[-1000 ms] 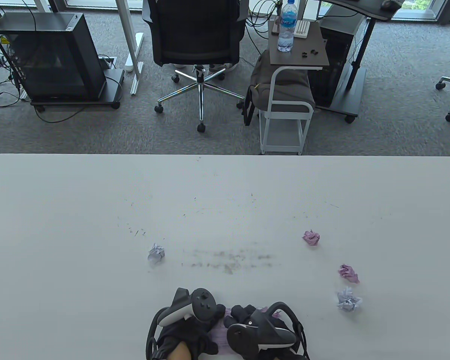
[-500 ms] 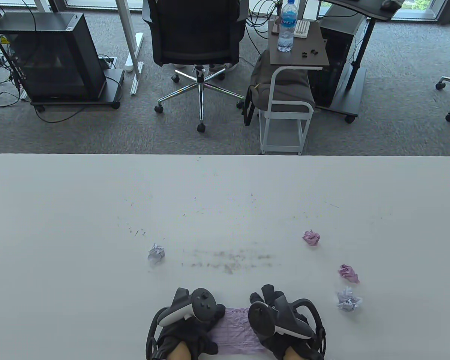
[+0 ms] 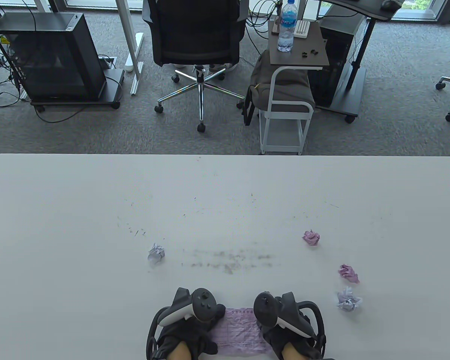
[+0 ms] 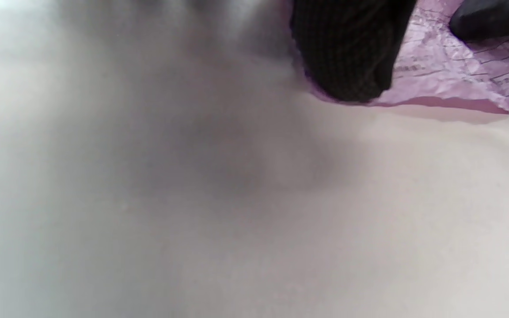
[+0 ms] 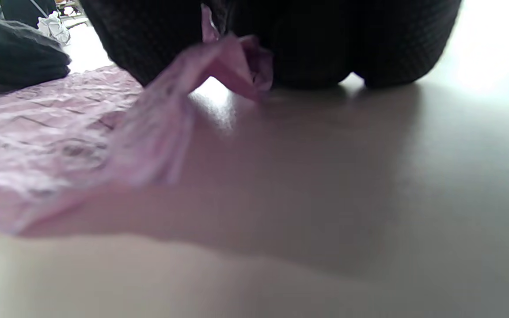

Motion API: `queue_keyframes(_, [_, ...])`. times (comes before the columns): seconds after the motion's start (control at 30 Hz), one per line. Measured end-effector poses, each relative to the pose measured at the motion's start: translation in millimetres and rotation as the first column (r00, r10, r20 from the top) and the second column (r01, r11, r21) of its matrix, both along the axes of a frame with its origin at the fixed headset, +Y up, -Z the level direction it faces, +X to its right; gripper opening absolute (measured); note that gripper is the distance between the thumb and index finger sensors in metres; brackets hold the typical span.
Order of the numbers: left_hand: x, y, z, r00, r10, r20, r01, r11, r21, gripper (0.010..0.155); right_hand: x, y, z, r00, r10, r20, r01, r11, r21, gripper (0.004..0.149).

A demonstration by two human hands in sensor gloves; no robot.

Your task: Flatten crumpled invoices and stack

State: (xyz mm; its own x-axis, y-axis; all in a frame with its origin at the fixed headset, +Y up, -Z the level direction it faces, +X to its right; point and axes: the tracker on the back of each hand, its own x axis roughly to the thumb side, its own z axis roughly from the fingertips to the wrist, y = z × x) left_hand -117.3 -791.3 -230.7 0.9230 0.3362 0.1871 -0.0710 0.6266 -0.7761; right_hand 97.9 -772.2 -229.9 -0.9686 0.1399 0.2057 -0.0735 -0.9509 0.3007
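Left hand (image 3: 187, 318) in a black sensor glove sits at the near edge of the white surface (image 3: 97, 210), fingers pressing down on the left end of a partly flattened pink paper invoice (image 3: 238, 330); left wrist view shows a gloved fingertip (image 4: 347, 53) planted on the sheet's edge, paper flat against the surface there. Right hand (image 3: 285, 322), same kind of glove, is on the right end of that sheet; right wrist view shows its fingers (image 5: 307, 48) down at surface level with a corner of the pink sheet (image 5: 232, 57) curled up against them, can't tell if that's a pinch or just a press. The invoice lies between the two hands, printed grid lines visible, still creased and wrinkled, right edge lifted off the surface. Further out: a crumpled white-lilac paper ball (image 3: 348, 300) to the right of the right hand, a crumpled pink paper ball (image 3: 348, 272) just beyond it, another crumpled pink ball (image 3: 311, 237) farther back, and a crumpled pale lilac ball (image 3: 156, 253) to the left, beyond the left hand. All four sit apart from each other and from the hands. Grey smudges (image 3: 228, 260) mark the surface mid-table. Beyond the far edge: black office chair (image 3: 197, 33) and a small brown-topped side cart (image 3: 296, 52) with a clear plastic water bottle (image 3: 287, 26) on it.
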Motion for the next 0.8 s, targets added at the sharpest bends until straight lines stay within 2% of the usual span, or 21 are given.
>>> queue_keyframes(0.2, [0, 0, 0, 1.0, 0.003, -0.001, -0.003, 1.0, 0.0, 0.087, 3, 4, 1, 0.997, -0.074, 0.006, 0.073, 0.993, 0.095, 0.039])
queue_keyframes(0.3, [0, -1, 0, 1.0, 0.004, 0.0, -0.004, 1.0, -0.001, 0.087, 7, 8, 0, 0.987, -0.158, 0.009, 0.157, 0.985, 0.075, 0.038])
queue_keyframes(0.43, [0, -1, 0, 1.0, 0.003, 0.002, -0.003, 1.0, -0.005, 0.087, 16, 12, -2, 0.945, -0.326, 0.01, 0.326, 0.945, 0.017, 0.039])
queue_keyframes(0.57, [0, -1, 1, 1.0, -0.003, 0.005, 0.003, 1.0, -0.009, 0.088, 21, 15, -3, 0.903, -0.429, 0.022, 0.428, 0.903, 0.028, 0.04])
queue_keyframes(0.8, [0, -1, 1, 1.0, -0.014, 0.003, 0.014, 1.0, -0.007, 0.09, 19, 28, -1, 0.922, -0.387, -0.035, 0.388, 0.915, 0.113, 0.04])
